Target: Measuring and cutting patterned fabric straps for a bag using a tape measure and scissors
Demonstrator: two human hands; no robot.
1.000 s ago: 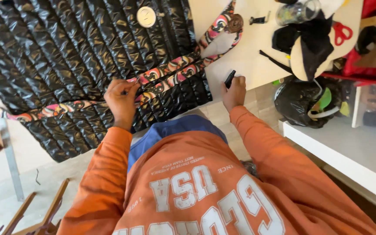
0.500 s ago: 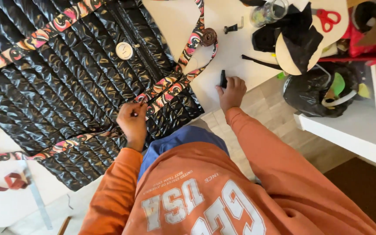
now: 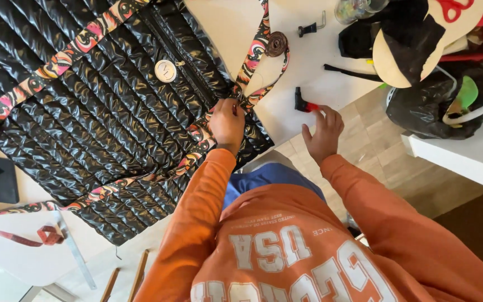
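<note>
Right hand point(image 3: 322, 133) shifted off small black-red tool point(image 3: 303, 103), now fingers spread beside it on white table point(image 3: 286, 120). Left hand point(image 3: 227, 123) pinched on patterned strap point(image 3: 197, 140) over black quilted bag point(image 3: 85, 112), zip shut, contents unseen.

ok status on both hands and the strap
Left hand pinching patterned fabric strap on black quilted bag. Right hand touching small black-and-red tool. Nothing between.

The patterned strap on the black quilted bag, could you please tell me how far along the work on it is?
Done: the patterned strap already lies along the black quilted bag, top and lower edge. In hand: the left hand pinches the strap near the bag's right corner, and the right hand touches a small black and red tool on the white table. Left: the strap's looped end beyond the corner lies loose.
</note>
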